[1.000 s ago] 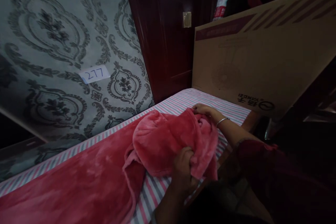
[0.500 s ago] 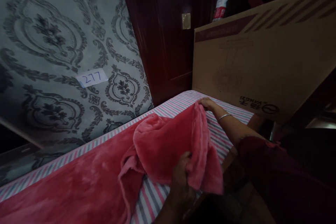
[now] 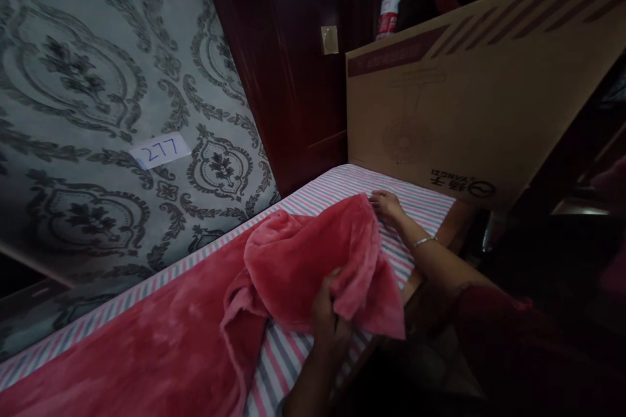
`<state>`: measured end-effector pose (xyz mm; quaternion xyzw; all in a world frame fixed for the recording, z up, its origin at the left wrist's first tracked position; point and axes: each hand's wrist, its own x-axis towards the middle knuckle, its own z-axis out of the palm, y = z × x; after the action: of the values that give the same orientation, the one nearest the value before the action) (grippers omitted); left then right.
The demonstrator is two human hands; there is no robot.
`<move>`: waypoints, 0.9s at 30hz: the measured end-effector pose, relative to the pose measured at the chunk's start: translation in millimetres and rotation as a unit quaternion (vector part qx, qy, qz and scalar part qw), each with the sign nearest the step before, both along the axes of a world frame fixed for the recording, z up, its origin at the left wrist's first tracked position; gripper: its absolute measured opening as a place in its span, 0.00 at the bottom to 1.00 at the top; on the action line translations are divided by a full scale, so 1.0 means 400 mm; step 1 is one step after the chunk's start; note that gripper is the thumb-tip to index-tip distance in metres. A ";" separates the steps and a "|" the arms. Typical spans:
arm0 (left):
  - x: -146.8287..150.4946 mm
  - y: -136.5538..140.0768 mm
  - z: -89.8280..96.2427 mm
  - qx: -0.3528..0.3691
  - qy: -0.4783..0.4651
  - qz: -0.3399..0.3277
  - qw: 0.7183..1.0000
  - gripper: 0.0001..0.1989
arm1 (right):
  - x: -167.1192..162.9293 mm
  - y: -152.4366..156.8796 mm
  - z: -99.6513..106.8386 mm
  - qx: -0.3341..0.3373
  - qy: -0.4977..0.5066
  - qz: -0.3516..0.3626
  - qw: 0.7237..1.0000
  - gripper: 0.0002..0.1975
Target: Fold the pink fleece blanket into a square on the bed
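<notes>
A thick red plush blanket lies along the bed, its right end bunched and folded over itself. My left hand is closed on the near edge of that folded end, thumb on top of the fabric. Just beyond the far corner of the fold is my right hand, fingers stretched out beside the blanket's edge and a silver bangle on its wrist. Whether its fingertips still touch the fabric is hard to make out. Beneath the blanket, a striped bed sheet in pink, grey and white shows.
A large cardboard box stands at the bed's far end, in front of a dark red wooden panel. Behind the box's top edge is a red-labelled bottle. Patterned wallpaper with a paper marked 277 is on the left.
My right hand has let go of the blanket's far corner, its fingers now extended. My left hand still grips the near edge, and the folded end has sunk slightly. The view has shifted a little.
</notes>
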<state>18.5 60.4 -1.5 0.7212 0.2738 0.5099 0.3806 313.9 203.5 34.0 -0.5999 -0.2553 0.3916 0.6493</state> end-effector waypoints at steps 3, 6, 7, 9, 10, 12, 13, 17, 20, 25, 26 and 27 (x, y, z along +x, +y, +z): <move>0.002 0.001 0.016 0.013 0.000 -0.009 1.000 0.24 | -0.017 -0.118 -0.026 0.014 -0.004 -0.065 0.998 0.07; 0.007 0.004 0.014 0.036 -0.014 0.002 0.999 0.22 | -0.061 -0.239 -0.048 0.000 0.003 -0.025 1.000 0.18; 0.008 0.005 0.012 0.042 -0.009 0.002 0.999 0.21 | -0.082 -0.272 -0.052 -0.017 0.013 0.021 1.000 0.21; 0.007 0.006 0.009 0.064 0.009 0.003 0.998 0.21 | -0.126 -0.322 -0.051 -0.054 0.043 0.131 0.989 0.26; 0.007 0.006 0.008 0.081 0.024 -0.003 0.996 0.22 | -0.148 -0.337 -0.046 -0.065 0.061 0.178 0.980 0.28; 0.006 0.004 0.008 0.129 0.059 -0.028 0.989 0.24 | -0.187 -0.348 -0.026 -0.045 0.090 0.225 0.969 0.27; 0.007 0.003 0.007 0.155 0.078 -0.047 0.984 0.25 | -0.203 -0.346 -0.014 -0.013 0.097 0.228 0.969 0.26; 0.018 -0.008 0.013 0.194 0.168 -0.098 0.962 0.24 | -0.234 -0.308 0.032 0.105 0.054 0.211 0.970 0.20; 0.017 -0.026 0.041 0.179 0.225 -0.110 0.952 0.24 | -0.221 -0.265 0.062 0.079 -0.012 0.193 0.978 0.14; -0.071 -0.033 0.174 0.201 0.178 -0.049 0.962 0.27 | -0.156 -0.163 0.168 0.017 -0.061 0.147 0.987 0.06; -0.110 -0.019 0.206 0.187 0.158 -0.011 0.969 0.25 | -0.140 -0.139 0.199 0.023 -0.067 0.132 0.989 0.07; -0.156 0.004 0.235 0.164 0.146 0.035 0.975 0.23 | -0.125 -0.115 0.231 0.034 -0.076 0.114 0.990 0.08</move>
<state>-43.9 61.8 92.5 0.8301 0.2644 0.4505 0.1952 263.9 157.3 126.5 -0.5727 -0.3836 0.4076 0.5990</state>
